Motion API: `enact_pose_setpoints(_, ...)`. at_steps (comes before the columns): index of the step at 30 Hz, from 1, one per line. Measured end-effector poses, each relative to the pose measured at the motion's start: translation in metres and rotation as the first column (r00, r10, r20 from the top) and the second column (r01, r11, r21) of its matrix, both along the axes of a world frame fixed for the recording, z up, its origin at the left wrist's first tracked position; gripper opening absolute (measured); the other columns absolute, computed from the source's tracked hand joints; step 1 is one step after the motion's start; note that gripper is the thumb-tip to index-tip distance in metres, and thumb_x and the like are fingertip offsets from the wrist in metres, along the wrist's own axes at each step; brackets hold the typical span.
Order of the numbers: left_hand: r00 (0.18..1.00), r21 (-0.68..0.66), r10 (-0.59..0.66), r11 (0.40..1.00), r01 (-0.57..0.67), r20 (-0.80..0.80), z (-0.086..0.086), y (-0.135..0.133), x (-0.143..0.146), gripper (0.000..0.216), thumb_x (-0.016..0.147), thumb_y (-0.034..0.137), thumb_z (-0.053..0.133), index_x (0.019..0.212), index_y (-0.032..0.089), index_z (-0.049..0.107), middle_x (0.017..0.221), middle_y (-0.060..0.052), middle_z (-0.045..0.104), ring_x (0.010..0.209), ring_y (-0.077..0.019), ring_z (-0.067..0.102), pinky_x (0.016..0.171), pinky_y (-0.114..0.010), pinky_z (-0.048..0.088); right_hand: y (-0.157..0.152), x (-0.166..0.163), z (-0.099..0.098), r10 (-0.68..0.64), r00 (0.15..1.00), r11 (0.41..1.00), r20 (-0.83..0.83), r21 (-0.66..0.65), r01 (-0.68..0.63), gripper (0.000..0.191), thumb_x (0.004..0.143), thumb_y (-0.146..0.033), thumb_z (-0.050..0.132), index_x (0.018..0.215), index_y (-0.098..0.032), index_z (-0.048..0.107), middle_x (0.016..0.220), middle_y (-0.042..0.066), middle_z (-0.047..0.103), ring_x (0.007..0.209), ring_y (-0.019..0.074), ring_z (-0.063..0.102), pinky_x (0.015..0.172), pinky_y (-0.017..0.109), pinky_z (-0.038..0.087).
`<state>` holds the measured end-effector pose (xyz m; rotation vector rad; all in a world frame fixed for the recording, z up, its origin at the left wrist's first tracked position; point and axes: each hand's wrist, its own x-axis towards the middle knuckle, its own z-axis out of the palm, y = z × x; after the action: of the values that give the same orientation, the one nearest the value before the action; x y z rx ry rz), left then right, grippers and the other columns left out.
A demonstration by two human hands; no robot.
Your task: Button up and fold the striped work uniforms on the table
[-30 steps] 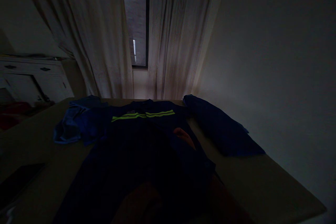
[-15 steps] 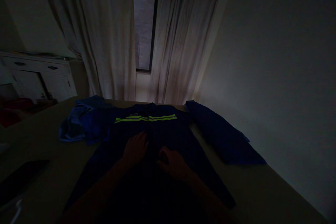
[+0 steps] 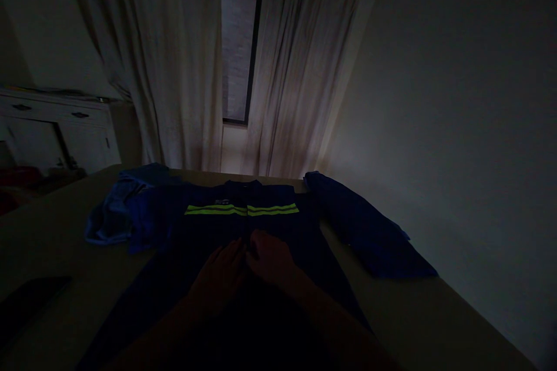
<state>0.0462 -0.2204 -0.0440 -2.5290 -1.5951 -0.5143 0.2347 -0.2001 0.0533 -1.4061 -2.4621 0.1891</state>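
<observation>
At far left stands one white cabinet [image 3: 85,133], two drawer handles showing. One dark flat object [image 3: 32,304] lies near the surface's [image 3: 418,316] left side. Beyond it are two rumpled cloths: light blue jeans [image 3: 115,208] and, against them, a brighter blue cloth [image 3: 148,220]. Two curtains [image 3: 174,75] flank one window [image 3: 239,46] behind.

One dark blue garment [image 3: 304,249] lies spread, collar away, in the middle of the surface, two yellow-green striped bands [image 3: 272,210] across its chest, one each side of the front opening. The left hand [image 3: 220,272] lies palm down on it, fingers extended, seemingly grasping nothing. Just beside, the right hand [image 3: 272,258] is half curled at the opening; whether it pinches cloth, I cannot tell. At right lies one folded dark blue cloth [image 3: 369,232].
</observation>
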Motion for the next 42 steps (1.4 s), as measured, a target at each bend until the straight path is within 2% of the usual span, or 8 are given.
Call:
enact_pose_setpoints(5, 0.999, 0.014, -0.019, 1.000, 0.019, 0.031, 0.002, -0.012, -0.004, 0.054, 0.104, 0.049, 0.035, 0.153, 0.027, 0.045, 0.162, -0.008, 0.039, 0.145, -0.0288, 0.043, 0.119, -0.049, 0.030, 0.026, -0.018, -0.029, -0.139, 0.989, 0.990, -0.055, 0.007, 0.140, 0.019, 0.089, -0.028, 0.056, 0.106, -0.022, 0.056, 0.103, 0.007, 0.067, 0.089, 0.0232, 0.066, 0.071, 0.031, 0.044)
enact_pose_setpoints(11, 0.999, -0.060, 0.028, 0.998, -0.025, 0.040, 0.018, -0.017, 0.001, 0.057, 0.102, 0.051, 0.037, 0.154, 0.026, 0.044, 0.162, -0.008, 0.040, 0.144, -0.0295, 0.044, 0.117, -0.050, 0.031, 0.046, 0.004, -0.051, -0.080, 0.903, 0.996, -0.422, -0.074, 0.053, 0.019, 0.089, -0.012, 0.047, 0.102, -0.022, 0.058, 0.091, 0.001, 0.068, 0.084, 0.0156, 0.065, 0.077, 0.025, 0.044)
enact_pose_setpoints(15, 0.999, -0.105, 0.054, 0.993, -0.053, 0.009, 0.032, -0.017, 0.005, 0.055, 0.100, 0.047, 0.043, 0.149, 0.024, 0.049, 0.159, -0.010, 0.044, 0.141, -0.0316, 0.045, 0.113, -0.052, 0.033, 0.055, 0.007, -0.055, -0.089, 0.867, 0.994, -0.491, -0.101, 0.044, 0.025, 0.086, -0.010, 0.047, 0.100, -0.022, 0.063, 0.087, 0.000, 0.069, 0.080, 0.0155, 0.064, 0.076, 0.025, 0.044)
enact_pose_setpoints(22, 0.969, -0.093, 0.226, 0.968, -0.235, -0.096, 0.065, 0.019, 0.035, 0.031, 0.096, 0.023, 0.041, 0.116, 0.019, 0.066, 0.119, -0.012, 0.067, 0.109, -0.0313, 0.060, 0.090, -0.047, 0.044, 0.062, 0.005, -0.061, -0.118, 0.831, 0.989, -0.544, -0.142, 0.048, 0.022, 0.082, -0.012, 0.051, 0.097, -0.023, 0.063, 0.089, 0.000, 0.070, 0.079, 0.0163, 0.064, 0.072, 0.025, 0.042)
enact_pose_setpoints(27, 0.977, -0.072, 0.210, 0.975, -0.212, -0.025, 0.052, 0.040, 0.046, 0.029, 0.093, 0.018, 0.044, 0.117, 0.019, 0.061, 0.120, -0.012, 0.063, 0.110, -0.0296, 0.057, 0.091, -0.044, 0.041, 0.066, 0.009, -0.060, -0.131, 0.819, 0.984, -0.558, -0.174, 0.039, 0.021, 0.076, -0.009, 0.052, 0.088, -0.023, 0.061, 0.086, -0.001, 0.068, 0.082, 0.0160, 0.063, 0.076, 0.024, 0.044)
enact_pose_setpoints(33, 0.984, -0.231, 0.123, 0.969, -0.091, 0.131, 0.044, 0.050, 0.032, 0.016, 0.094, 0.025, 0.050, 0.105, 0.022, 0.061, 0.110, -0.007, 0.066, 0.106, -0.0241, 0.060, 0.089, -0.038, 0.039, 0.065, 0.011, -0.057, -0.070, 0.858, 0.983, -0.509, -0.183, -0.028, 0.019, 0.082, -0.010, 0.050, 0.082, -0.022, 0.065, 0.084, -0.001, 0.070, 0.084, 0.0156, 0.065, 0.075, 0.024, 0.043)
enact_pose_setpoints(37, 0.974, -0.303, 0.116, 0.952, -0.052, 0.195, 0.039, 0.058, 0.026, 0.016, 0.093, 0.024, 0.051, 0.105, 0.021, 0.062, 0.107, -0.006, 0.069, 0.101, -0.0223, 0.063, 0.087, -0.036, 0.039, 0.058, 0.007, -0.063, -0.084, 0.884, 0.993, -0.459, -0.111, 0.036, 0.008, 0.086, -0.023, 0.061, 0.079, -0.020, 0.063, 0.078, 0.000, 0.067, 0.074, 0.0157, 0.062, 0.067, 0.024, 0.040)
enact_pose_setpoints(42, 0.952, -0.310, 0.107, 0.951, -0.013, 0.288, 0.029, 0.064, 0.022, 0.020, 0.092, 0.020, 0.051, 0.105, 0.022, 0.065, 0.105, -0.005, 0.071, 0.100, -0.0231, 0.065, 0.087, -0.037, 0.040, 0.051, 0.008, -0.066, -0.040, 0.905, 0.999, -0.424, -0.046, 0.023, 0.019, 0.086, -0.036, 0.071, 0.083, -0.019, 0.062, 0.082, 0.002, 0.066, 0.074, 0.0152, 0.059, 0.067, 0.025, 0.039)
